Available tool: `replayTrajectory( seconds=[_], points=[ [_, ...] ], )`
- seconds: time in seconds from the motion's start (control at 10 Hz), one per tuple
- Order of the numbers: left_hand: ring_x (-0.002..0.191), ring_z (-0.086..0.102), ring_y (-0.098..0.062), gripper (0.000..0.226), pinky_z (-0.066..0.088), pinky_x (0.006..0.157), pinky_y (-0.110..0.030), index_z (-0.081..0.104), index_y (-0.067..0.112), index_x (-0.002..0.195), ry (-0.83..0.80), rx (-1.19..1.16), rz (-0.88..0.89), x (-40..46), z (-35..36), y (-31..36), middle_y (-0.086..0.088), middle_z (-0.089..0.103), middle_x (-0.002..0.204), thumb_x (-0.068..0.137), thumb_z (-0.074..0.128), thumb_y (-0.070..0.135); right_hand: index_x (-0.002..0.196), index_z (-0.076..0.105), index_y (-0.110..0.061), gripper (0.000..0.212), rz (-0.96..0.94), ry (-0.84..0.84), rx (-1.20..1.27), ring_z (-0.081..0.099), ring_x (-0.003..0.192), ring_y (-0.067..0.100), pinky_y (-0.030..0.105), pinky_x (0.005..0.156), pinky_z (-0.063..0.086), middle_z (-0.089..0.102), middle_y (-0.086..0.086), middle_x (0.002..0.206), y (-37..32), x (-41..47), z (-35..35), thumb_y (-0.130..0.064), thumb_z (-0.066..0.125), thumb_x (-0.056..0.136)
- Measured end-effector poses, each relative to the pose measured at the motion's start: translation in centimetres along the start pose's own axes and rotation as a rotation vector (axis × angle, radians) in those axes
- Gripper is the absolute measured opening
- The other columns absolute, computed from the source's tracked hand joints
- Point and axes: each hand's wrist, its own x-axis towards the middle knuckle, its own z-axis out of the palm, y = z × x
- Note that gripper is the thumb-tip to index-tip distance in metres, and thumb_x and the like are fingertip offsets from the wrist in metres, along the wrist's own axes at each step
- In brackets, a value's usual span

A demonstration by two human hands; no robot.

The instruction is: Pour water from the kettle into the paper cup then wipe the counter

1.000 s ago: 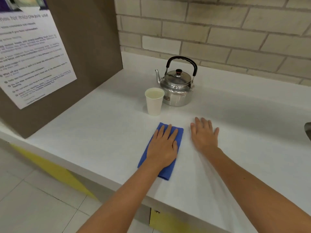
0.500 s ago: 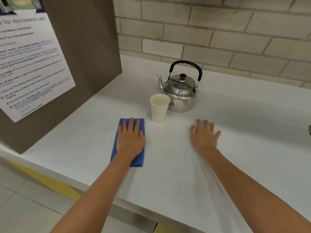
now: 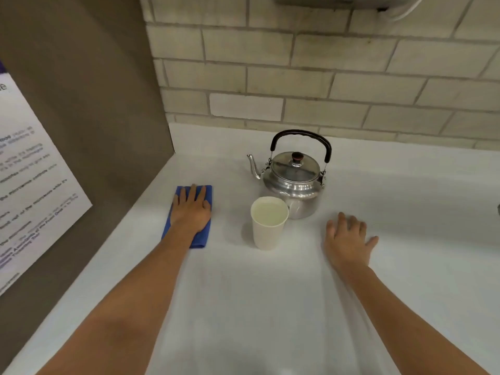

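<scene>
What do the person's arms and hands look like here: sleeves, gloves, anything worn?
Both forearms are bare as far as the head view shows them, with no sleeve in frame. The left hand and right hand are bare too: no gloves, and no watch, bracelet or band at either wrist. No ring can be made out on the fingers that show, and there are no tags or markings.

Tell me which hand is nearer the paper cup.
Left, narrowly. The left hand lies flat on the blue cloth left of the paper cup; the right hand rests right of it.
</scene>
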Motion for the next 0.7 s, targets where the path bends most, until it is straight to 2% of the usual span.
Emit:
replayTrajectory(
  seconds=[0.2,0.3,0.5,0.6,0.7],
  points=[
    [0.146,0.001,-0.028,0.052,0.001,0.120,-0.041,0.004,0.016,0.147,-0.018,0.010,0.187,-0.2,1.0,3.7,-0.006,0.002,0.159,0.098,0.017,0.029,0.137,0.033,-0.017,0.045,-0.003,0.026,-0.047,0.023,0.133,0.031,0.054,0.109,0.018,0.033,0.012,0.144,-0.4,-0.1,0.2,-0.034,0.027,0.096],
    [0.145,0.008,-0.029,0.052,0.005,0.119,-0.041,0.010,0.016,0.147,0.047,0.030,0.224,-2.2,1.7,3.6,-0.007,0.009,0.158,0.097,0.021,0.028,0.139,0.030,-0.018,0.046,0.002,-0.008,-0.072,0.020,0.135,0.031,0.054,0.110,0.016,0.029,0.012,0.147,-0.6,-0.3,-0.1,-0.036,0.024,0.097],
    [0.143,0.016,-0.029,0.051,0.013,0.117,-0.043,0.017,0.017,0.145,0.109,0.033,0.194,-3.1,2.1,3.3,-0.008,0.016,0.157,0.096,0.024,0.029,0.138,0.034,-0.022,0.045,-0.078,-0.042,-0.076,0.021,0.135,0.031,0.050,0.109,0.021,0.030,0.008,0.148,0.1,-1.0,-1.0,-0.037,0.027,0.097],
    [0.143,0.014,-0.030,0.051,0.012,0.117,-0.044,0.016,0.016,0.146,0.101,0.027,0.202,-3.0,2.0,3.4,-0.008,0.015,0.157,0.096,0.024,0.029,0.139,0.034,-0.024,0.044,-0.137,-0.043,-0.105,0.020,0.136,0.031,0.048,0.110,0.020,0.028,0.006,0.150,0.8,-1.1,-1.1,-0.037,0.029,0.097],
    [0.142,0.019,-0.031,0.050,0.014,0.117,-0.044,0.022,0.012,0.145,0.119,-0.052,0.191,-3.2,1.6,3.4,-0.011,0.021,0.155,0.097,0.028,0.024,0.138,0.035,-0.025,0.044,-0.137,-0.056,-0.063,0.020,0.137,0.030,0.049,0.111,0.019,0.029,0.006,0.149,1.0,-0.8,-0.9,-0.038,0.028,0.097]
  ],
)
